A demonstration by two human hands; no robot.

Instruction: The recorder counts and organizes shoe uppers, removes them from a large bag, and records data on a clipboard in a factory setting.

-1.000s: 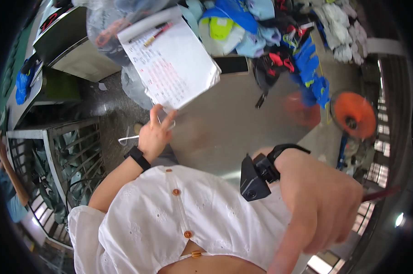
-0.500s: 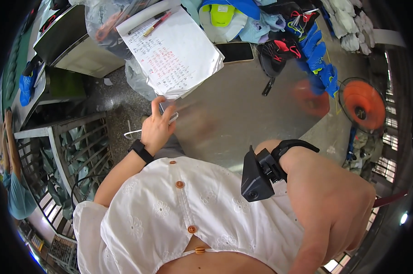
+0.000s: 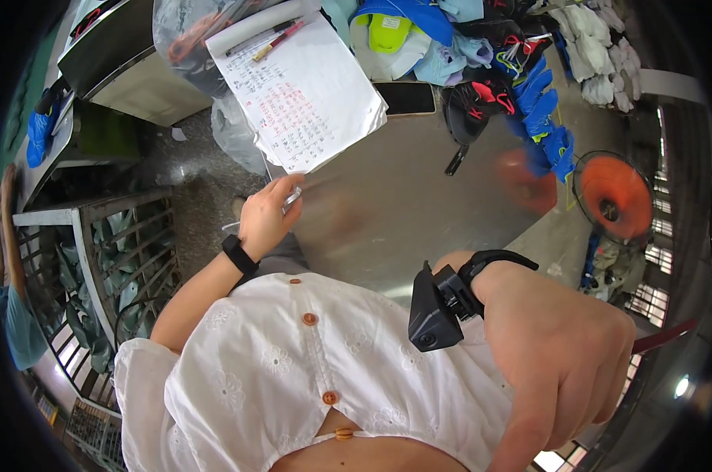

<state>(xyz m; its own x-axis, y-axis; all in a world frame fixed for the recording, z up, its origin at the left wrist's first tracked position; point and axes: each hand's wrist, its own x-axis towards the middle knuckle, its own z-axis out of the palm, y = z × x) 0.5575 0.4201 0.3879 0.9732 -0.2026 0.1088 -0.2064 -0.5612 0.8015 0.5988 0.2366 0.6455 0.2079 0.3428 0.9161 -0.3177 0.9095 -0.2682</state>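
Left hand [image 3: 265, 224] raised at the near edge of the grey table [image 3: 419, 204], fingers curled around a small pale, clear object [image 3: 293, 197], too blurred to identify. Black band on that wrist. At twelve o'clock from the hand, a sheet of paper [image 3: 308, 94] covered in handwriting, two pens [image 3: 265, 39] lying at its far end. Dark phone [image 3: 405, 99] just beside the paper at three o'clock. Heap of blue and pale shoe parts [image 3: 482, 55] along the far edge. Right hand [image 3: 568, 370] close to the lens at five o'clock, back showing, fingers bent downward, grip impossible to tell; black strapped device [image 3: 438, 311] on its wrist. Orange fan [image 3: 615, 197] at three o'clock.
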